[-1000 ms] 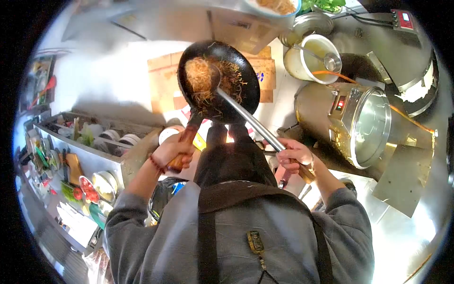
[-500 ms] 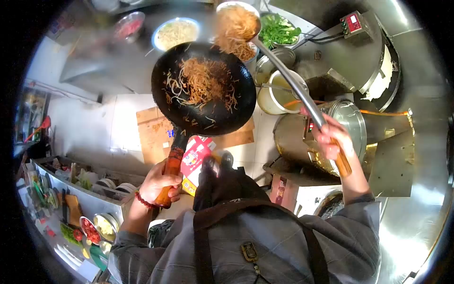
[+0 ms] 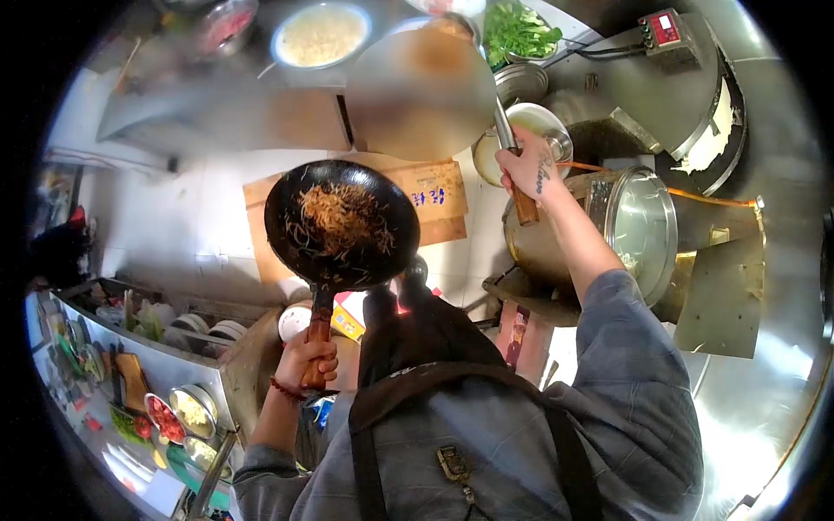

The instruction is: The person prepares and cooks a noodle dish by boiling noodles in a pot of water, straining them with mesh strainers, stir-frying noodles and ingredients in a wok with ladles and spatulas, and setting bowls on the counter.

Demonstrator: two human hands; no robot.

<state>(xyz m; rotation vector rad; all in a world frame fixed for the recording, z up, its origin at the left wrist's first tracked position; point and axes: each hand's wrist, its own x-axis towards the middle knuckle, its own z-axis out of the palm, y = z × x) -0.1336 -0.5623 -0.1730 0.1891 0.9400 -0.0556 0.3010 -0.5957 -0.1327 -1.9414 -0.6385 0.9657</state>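
At far left lie red chopped pieces (image 3: 166,418), among other ingredients. Next, your left hand (image 3: 311,358) has its fingers wrapped firmly around the wooden handle (image 3: 319,328) of the black wok (image 3: 395,187), held out in front of you over the cardboard (image 3: 447,227) on the floor. Browned noodles (image 3: 334,217) sit heaped in the wok, loose strands around them. Beyond its rim, further up, is a blue-rimmed bowl (image 3: 276,43). To the right, your right hand (image 3: 528,169) is closed around the ladle (image 3: 504,126), wooden end showing below your fist — its far end reaches up, near the leafy greens (image 3: 521,30). Past your forearm stands a steel pot (image 3: 671,217).

As I judge it, you are at a ladling step, ladle and wok well apart. The next move calls for a steady wok and a controlled ladle head.

A blurred patch spreads below the ladle head — whether it carries anything, I cannot tell. Some dishes are cut off at the top edge.
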